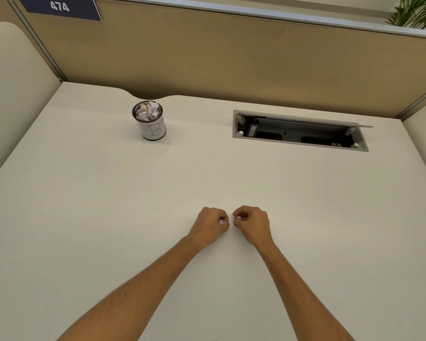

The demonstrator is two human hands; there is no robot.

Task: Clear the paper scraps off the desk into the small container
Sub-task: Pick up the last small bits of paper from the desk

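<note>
Both hands are curling into loose fists near the middle of the bench (84, 193), knuckles facing each other and almost touching. The left hand (208, 227) is pinching a tiny white paper scrap (223, 222) between thumb and fingertips — so that grip is clamped on paper. The right hand (252, 223) is pinching down the same way, fingers drawn together, and there's a small pale speck at its fingertips, but it's too small to tell if that's another scrap or just a nail. Both forearms are stretching in bare from the bottom edge, resting low over the surface.

The small container (151, 124) is sitting upright well away from the hands, toward the far left of the bench, just in front of the curved notch in the back edge. It's a round cup wrapped in a white label with handwriting on it, and crumpled paper bits (148, 111) are already heaping up to its rim.

To the right of it, an open cable hatch (298, 130) is showing dark innards — its lid is tilting up at the back. A tan divider panel (231, 57) is running behind, with a "474" sign (59, 7) at top left and some plant leaves (416, 12) at top right.
</note>
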